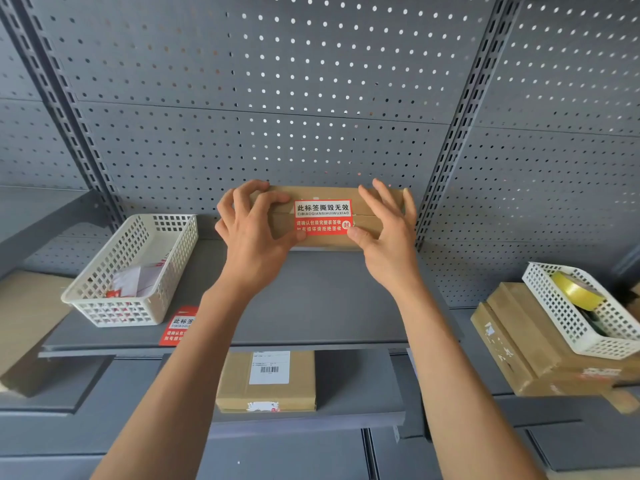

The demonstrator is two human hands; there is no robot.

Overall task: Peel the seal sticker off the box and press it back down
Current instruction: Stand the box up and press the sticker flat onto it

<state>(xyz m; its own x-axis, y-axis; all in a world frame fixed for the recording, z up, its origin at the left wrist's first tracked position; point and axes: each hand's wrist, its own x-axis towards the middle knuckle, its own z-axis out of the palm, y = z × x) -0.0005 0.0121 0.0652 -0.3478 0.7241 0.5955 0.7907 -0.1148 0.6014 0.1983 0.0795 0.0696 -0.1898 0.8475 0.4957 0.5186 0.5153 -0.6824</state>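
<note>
Across the seam of the cardboard box (363, 221) lies the red seal sticker (322, 218), longer side to side. My left hand (251, 233) grips the box left of it. My right hand (388, 233) is loose, thumb touching its right edge, nearest for peeling.

The box (367, 225) is plain brown cardboard, and its sticker (322, 217) is white on top with black characters and red below with white characters. The pegboard (277, 98) and shelf (311, 299) are dull grey, the board dotted with regular rows of small holes. Two white baskets with a square grid pattern hold red-and-white stickers at left (135, 268) and a yellow tape roll (576, 289) at right (581, 310); a lower brown box (266, 382) carries a white barcode label (269, 368).
</note>
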